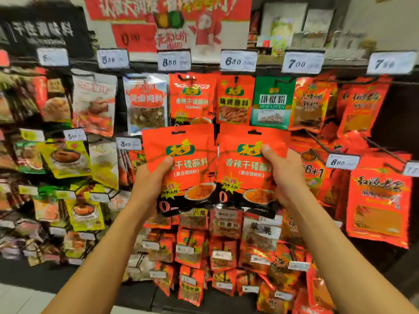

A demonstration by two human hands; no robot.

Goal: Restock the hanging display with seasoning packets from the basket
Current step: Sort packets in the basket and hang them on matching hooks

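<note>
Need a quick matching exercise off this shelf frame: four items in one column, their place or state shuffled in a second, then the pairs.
Column 1
1. left hand
2. right hand
3. green packet
4. 6.80 price tag

Column 2
A. hangs in the top row, between orange-red packets
B. grips the left orange packet
C. clipped on the top rail, above the hanging packets
D. grips the right orange packet, thumb on its front

Pairs: 1-B, 2-D, 3-A, 4-C

Glossy, crinkled plastic-foil seasoning packets (181, 168); white paper price tags (174, 61) in clear sleeves.
</note>
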